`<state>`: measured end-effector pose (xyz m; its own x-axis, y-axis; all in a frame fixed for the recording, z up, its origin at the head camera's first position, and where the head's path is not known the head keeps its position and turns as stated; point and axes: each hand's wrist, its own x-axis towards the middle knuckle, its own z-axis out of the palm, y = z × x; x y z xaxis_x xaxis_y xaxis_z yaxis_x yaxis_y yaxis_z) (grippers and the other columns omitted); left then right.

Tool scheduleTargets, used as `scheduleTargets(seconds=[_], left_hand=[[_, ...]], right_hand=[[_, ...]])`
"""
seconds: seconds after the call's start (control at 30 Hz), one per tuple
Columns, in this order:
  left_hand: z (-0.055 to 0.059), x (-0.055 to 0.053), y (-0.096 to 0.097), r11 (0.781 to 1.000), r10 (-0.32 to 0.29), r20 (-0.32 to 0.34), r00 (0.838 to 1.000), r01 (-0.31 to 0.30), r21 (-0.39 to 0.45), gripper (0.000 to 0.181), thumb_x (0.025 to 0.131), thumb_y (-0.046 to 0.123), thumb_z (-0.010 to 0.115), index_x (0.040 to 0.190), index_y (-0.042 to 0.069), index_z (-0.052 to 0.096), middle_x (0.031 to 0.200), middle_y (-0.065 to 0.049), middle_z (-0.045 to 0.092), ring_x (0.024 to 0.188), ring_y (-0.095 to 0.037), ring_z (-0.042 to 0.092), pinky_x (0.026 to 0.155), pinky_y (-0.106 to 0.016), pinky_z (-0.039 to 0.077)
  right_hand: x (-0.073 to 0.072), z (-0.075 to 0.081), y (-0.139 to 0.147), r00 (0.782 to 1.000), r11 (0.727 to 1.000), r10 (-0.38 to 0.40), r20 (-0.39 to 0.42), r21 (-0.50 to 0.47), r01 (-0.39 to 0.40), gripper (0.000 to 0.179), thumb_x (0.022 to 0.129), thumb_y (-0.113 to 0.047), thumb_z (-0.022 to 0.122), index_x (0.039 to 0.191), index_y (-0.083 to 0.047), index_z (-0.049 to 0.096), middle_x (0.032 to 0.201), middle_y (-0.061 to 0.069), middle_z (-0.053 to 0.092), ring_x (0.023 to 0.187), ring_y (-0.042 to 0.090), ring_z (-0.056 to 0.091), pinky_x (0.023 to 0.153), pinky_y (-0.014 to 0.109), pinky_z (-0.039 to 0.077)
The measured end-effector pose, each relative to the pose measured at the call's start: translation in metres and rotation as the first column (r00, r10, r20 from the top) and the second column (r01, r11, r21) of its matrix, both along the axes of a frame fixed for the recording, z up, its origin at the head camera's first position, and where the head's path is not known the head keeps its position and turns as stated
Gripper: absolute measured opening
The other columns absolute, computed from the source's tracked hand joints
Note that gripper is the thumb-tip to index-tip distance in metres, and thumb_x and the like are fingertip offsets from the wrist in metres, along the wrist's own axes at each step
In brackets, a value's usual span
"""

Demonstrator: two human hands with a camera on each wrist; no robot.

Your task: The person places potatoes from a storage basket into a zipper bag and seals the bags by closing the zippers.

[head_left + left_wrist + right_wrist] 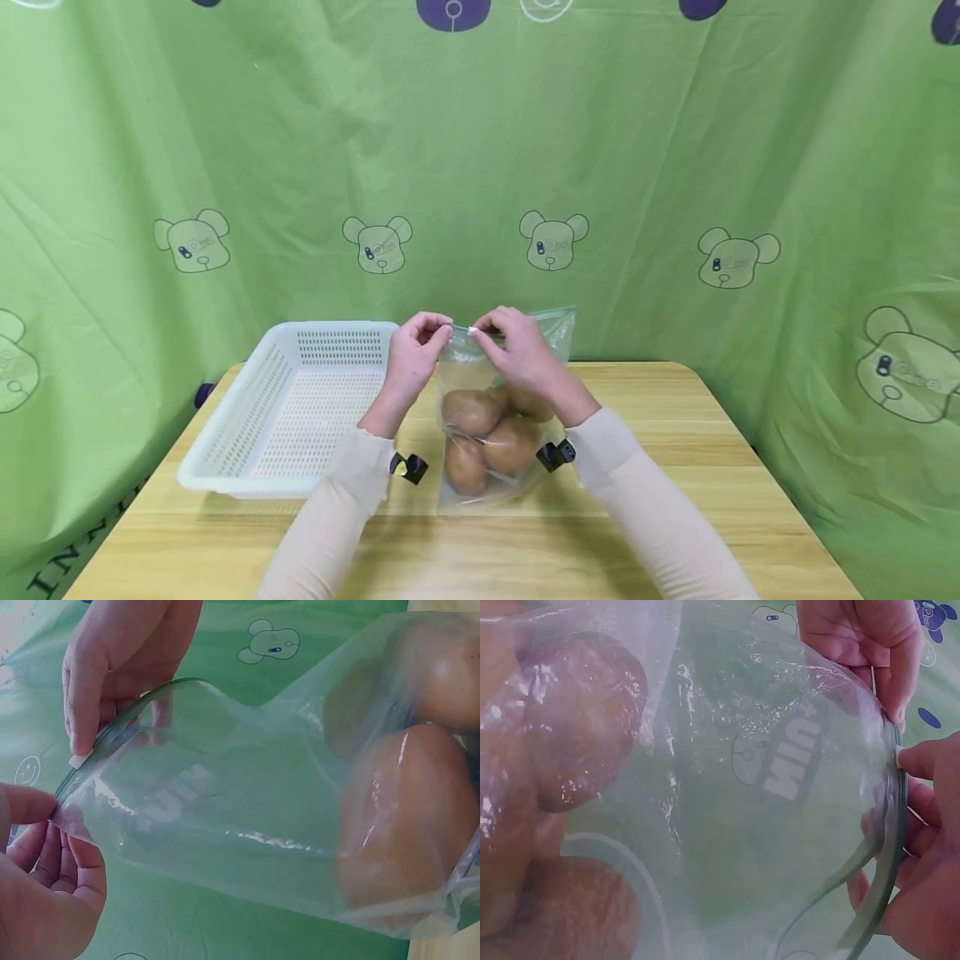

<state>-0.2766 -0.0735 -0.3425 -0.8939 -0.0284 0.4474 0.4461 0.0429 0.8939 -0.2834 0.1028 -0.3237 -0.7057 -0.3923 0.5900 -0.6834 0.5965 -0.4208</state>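
A clear zip bag with a green closure strip stands on the table, holding several brown potatoes. My left hand pinches the left end of its top edge between thumb and forefinger. Just beside it, my right hand pinches the small white slider on the strip, with its other fingers behind the bag. In the right wrist view, the two edges of the mouth lie apart on the right hand's side of the slider. Faint printed lettering shows on the bag.
A white perforated plastic basket stands on the left of the wooden table, close to the left forearm. Behind and around the table hangs a green curtain printed with bear heads.
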Motion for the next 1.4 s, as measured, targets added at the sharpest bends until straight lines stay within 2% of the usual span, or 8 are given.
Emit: scheduleTargets(seconds=[0.2,0.23,0.4,0.6,1.2,1.4], left_hand=[[0.000,-0.001,-0.001,0.999,-0.017,-0.021,1.000,0.016,-0.046,0.016,0.086,0.006,0.067,0.099,-0.002,0.067,0.088,-0.013,0.064,0.076,-0.017,0.058,0.068,-0.022,0.049],[-0.004,-0.004,-0.001,0.999,-0.016,-0.030,0.999,0.014,-0.050,0.015,0.086,0.007,0.068,0.099,0.000,0.068,0.088,-0.012,0.064,0.076,-0.017,0.058,0.068,-0.022,0.050],[-0.003,-0.004,-0.003,0.997,-0.005,-0.021,1.000,0.003,-0.079,0.013,0.087,0.008,0.067,0.098,0.002,0.066,0.088,-0.009,0.065,0.078,-0.018,0.059,0.069,-0.025,0.051],[-0.002,-0.005,-0.006,0.997,0.019,-0.022,1.000,-0.021,-0.076,0.012,0.087,0.007,0.066,0.098,0.002,0.066,0.088,-0.010,0.065,0.079,-0.018,0.058,0.069,-0.025,0.051],[0.000,-0.006,-0.018,0.995,0.072,0.016,0.997,-0.071,-0.074,0.014,0.087,0.010,0.066,0.099,0.003,0.066,0.088,-0.009,0.064,0.080,-0.018,0.057,0.070,-0.025,0.050],[-0.001,-0.008,-0.021,0.995,0.077,0.021,0.997,-0.075,-0.071,0.014,0.087,0.010,0.066,0.099,0.003,0.065,0.088,-0.009,0.064,0.080,-0.018,0.057,0.070,-0.024,0.051]], right_hand=[[0.000,0.000,0.000,1.000,1.000,0.006,-0.028,0.004,-0.006,0.013,0.092,-0.017,0.062,0.097,-0.006,0.068,0.092,0.002,0.063,0.090,0.018,0.054,0.084,0.037,0.043],[0.000,-0.001,0.000,1.000,1.000,0.001,-0.029,0.010,-0.001,0.014,0.092,-0.018,0.062,0.097,-0.007,0.069,0.092,0.002,0.063,0.090,0.018,0.054,0.086,0.038,0.042],[-0.002,-0.002,0.002,0.999,1.000,-0.011,-0.042,0.022,0.012,0.012,0.091,-0.017,0.063,0.094,-0.007,0.069,0.090,0.001,0.063,0.088,0.018,0.053,0.088,0.040,0.039],[-0.003,-0.003,0.012,0.997,0.999,-0.032,-0.064,0.031,0.034,0.011,0.090,-0.016,0.063,0.094,-0.007,0.068,0.089,0.002,0.063,0.087,0.019,0.053,0.083,0.039,0.043],[-0.001,-0.003,0.042,0.992,0.990,-0.119,-0.036,0.071,0.121,0.014,0.092,-0.019,0.062,0.097,-0.007,0.066,0.093,0.003,0.063,0.090,0.021,0.053,0.093,0.049,0.034],[-0.002,-0.005,0.051,0.991,0.989,-0.125,-0.044,0.076,0.128,0.014,0.091,-0.018,0.062,0.097,-0.006,0.066,0.094,0.005,0.063,0.091,0.022,0.053,0.091,0.048,0.034]])
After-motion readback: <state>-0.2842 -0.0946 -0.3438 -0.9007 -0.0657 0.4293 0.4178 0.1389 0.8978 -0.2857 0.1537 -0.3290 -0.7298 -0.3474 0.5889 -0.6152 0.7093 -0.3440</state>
